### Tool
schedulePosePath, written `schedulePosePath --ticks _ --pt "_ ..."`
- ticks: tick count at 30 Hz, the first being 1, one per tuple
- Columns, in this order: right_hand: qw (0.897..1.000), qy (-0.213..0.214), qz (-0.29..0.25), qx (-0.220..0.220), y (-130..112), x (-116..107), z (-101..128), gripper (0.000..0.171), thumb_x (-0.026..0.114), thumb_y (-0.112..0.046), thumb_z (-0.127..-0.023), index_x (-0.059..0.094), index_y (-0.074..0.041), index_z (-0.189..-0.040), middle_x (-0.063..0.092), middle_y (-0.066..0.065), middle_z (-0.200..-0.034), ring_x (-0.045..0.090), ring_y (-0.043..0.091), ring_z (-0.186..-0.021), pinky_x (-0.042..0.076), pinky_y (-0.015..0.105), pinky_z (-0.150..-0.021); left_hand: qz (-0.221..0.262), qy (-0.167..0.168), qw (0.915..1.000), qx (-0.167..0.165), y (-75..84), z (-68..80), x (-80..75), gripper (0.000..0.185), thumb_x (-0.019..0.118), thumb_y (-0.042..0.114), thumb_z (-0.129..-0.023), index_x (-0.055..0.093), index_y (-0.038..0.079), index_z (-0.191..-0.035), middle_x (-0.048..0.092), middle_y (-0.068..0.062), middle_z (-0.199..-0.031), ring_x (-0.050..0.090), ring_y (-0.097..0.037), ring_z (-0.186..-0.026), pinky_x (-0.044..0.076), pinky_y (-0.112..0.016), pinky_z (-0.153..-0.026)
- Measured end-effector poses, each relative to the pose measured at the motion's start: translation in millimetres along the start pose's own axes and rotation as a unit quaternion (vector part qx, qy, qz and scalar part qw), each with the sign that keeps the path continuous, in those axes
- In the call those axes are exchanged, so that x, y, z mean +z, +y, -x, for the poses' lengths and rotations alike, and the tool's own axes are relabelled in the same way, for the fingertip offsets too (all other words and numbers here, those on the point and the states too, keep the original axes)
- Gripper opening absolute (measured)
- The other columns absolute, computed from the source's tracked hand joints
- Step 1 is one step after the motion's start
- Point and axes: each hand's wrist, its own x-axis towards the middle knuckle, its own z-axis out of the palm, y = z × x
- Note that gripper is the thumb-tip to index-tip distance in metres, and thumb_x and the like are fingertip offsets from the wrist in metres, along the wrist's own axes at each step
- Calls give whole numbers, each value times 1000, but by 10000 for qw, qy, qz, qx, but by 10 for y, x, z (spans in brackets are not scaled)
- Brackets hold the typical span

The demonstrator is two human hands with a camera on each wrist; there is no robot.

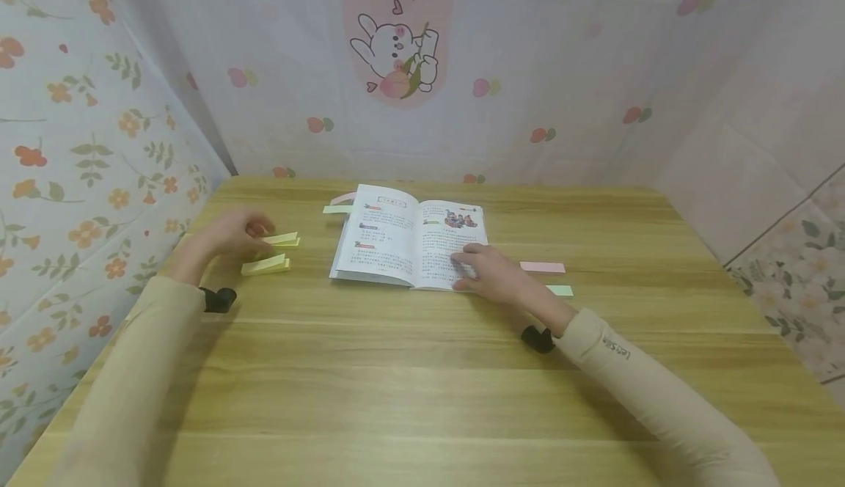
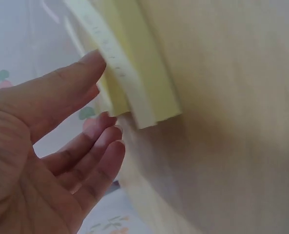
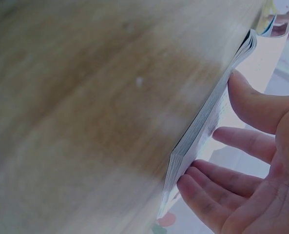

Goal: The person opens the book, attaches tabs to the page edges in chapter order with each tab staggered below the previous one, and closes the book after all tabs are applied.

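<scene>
An open book (image 1: 386, 241) with printed pages lies on the wooden table. My right hand (image 1: 488, 273) rests on its right page near the lower outer edge. In the right wrist view the fingers of my right hand (image 3: 251, 161) are spread against the page by the stacked page edges. My left hand (image 1: 231, 234) is over the left side of the table, beside two groups of yellow sticky notes (image 1: 266, 264). The left wrist view shows my left thumb at the edge of the yellow strips (image 2: 156, 83), which look blurred; the other fingers are loosely bent, apart from the thumb.
Pink and green tabs stick out left of the book, including a green tab (image 1: 337, 209). A pink strip (image 1: 543, 267) and a green strip (image 1: 561, 290) lie right of the book, beside my right wrist. Patterned curtains (image 1: 568, 69) stand behind and left of the table (image 1: 370, 384).
</scene>
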Motion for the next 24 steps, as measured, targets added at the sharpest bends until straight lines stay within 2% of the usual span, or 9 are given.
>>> schedulePosePath --ticks 9,16,19,24 --pt "9999 -23 57 -91 1 0 -5 57 75 -29 -93 58 2 -138 54 29 -139 52 44 -129 41 53 -109 -151 125 9998 -90 -67 -27 83 33 78 16 -88 68 -8 -109 65 -28 -111 59 -44 -104 46 -60 -92" --pt "9999 -137 61 35 -20 -10 -11 58 74 -30 -93 57 1 -140 52 29 -141 51 45 -130 42 54 -108 88 229 9992 -321 -57 28 71 31 76 23 -91 68 -3 -106 69 -19 -103 62 -37 -98 49 -53 -86" --pt "9998 -159 58 69 -19 -11 -15 58 74 -30 -93 57 0 -140 53 28 -141 51 44 -130 42 53 -108 267 406 9980 -407 -34 52 69 28 73 22 -93 67 -1 -107 68 -19 -106 64 -34 -97 51 -48 -84" --pt "9999 -136 6 -24 12 -14 -27 58 75 -29 -93 58 1 -139 56 26 -137 54 41 -127 43 51 -107 270 655 9967 -405 34 59 25 36 67 28 -97 65 -5 -113 65 -28 -114 64 -44 -103 51 -55 -88"
